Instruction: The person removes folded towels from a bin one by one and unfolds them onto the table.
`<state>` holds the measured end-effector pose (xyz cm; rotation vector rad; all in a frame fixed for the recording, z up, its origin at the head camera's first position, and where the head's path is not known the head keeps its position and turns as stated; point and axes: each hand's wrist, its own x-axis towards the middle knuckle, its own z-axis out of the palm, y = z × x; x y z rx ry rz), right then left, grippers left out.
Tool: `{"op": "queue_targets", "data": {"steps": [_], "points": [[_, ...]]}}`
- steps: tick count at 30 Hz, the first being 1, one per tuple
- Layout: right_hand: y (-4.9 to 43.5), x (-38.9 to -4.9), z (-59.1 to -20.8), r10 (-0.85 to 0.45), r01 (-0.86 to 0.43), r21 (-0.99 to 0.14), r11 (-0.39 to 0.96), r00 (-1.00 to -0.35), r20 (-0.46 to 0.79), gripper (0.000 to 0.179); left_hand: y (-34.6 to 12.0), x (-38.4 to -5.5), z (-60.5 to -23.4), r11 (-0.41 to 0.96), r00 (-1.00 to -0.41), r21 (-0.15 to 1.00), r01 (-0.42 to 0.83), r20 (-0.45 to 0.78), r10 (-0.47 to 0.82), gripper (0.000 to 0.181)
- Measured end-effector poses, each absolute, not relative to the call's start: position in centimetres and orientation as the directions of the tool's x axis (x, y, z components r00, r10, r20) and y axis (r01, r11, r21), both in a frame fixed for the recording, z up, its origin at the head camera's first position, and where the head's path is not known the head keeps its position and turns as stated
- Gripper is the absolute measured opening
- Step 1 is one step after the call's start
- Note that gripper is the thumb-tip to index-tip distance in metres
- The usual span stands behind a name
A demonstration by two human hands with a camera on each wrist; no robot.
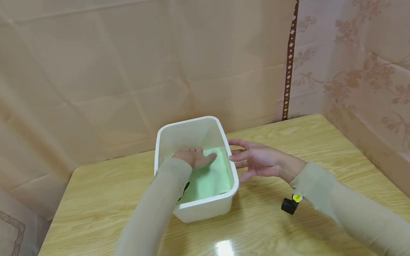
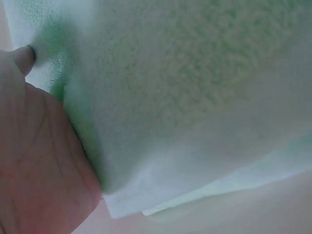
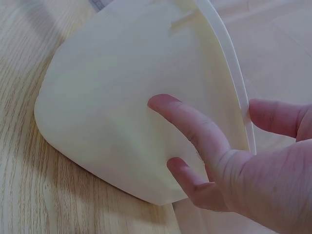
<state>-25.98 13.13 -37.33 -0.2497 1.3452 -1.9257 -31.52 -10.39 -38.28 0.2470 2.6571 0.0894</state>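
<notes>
A white plastic bin point(image 1: 203, 209) stands on the wooden table, with a folded pale green towel point(image 1: 211, 179) on its floor. My left hand point(image 1: 192, 156) reaches down inside the bin and rests on the towel, thumb stretched out to the right. In the left wrist view the thumb presses into the fluffy towel point(image 2: 195, 87) beside the palm, and the other fingers are out of sight. My right hand point(image 1: 261, 160) is at the bin's right side, fingers spread. The right wrist view has its fingertips point(image 3: 165, 101) against the outer wall and its thumb at the rim.
The wooden table point(image 1: 96, 220) extends around the bin. Behind it hangs a beige curtain point(image 1: 135, 68), and a flowered curtain point(image 1: 382, 57) runs along the right side. A small black device point(image 1: 289, 206) hangs by the right wrist.
</notes>
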Motion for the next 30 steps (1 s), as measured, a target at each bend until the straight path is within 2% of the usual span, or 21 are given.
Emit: {"op": "queue_targets", "data": {"steps": [5, 9, 19, 30], "points": [[13.1, -26.0, -37.0, -0.670, 0.462, -0.874, -0.152, -0.698, -0.253, 0.073, -10.4, -33.1, -39.6, 0.982, -0.894, 0.082, 0.172, -0.407, 0.190, 0.092], [13.1, -26.1, -37.0, -0.673, 0.465, -0.873, -0.149, -0.694, -0.255, 0.073, -10.4, -33.1, -39.4, 0.980, -0.899, 0.080, 0.184, -0.390, 0.201, 0.092], [12.9, -26.2, -37.1, -0.677, 0.467, -0.872, -0.145, -0.689, -0.256, 0.072, -10.9, -35.6, -41.8, 0.958, -0.905, 0.033, 0.285, -0.321, 0.281, 0.094], [13.1, -26.2, -37.0, -0.679, 0.466, -0.874, -0.138, -0.687, -0.259, 0.072, -10.7, -35.5, -41.1, 0.965, -0.894, 0.048, 0.256, -0.368, 0.255, 0.094]]}}
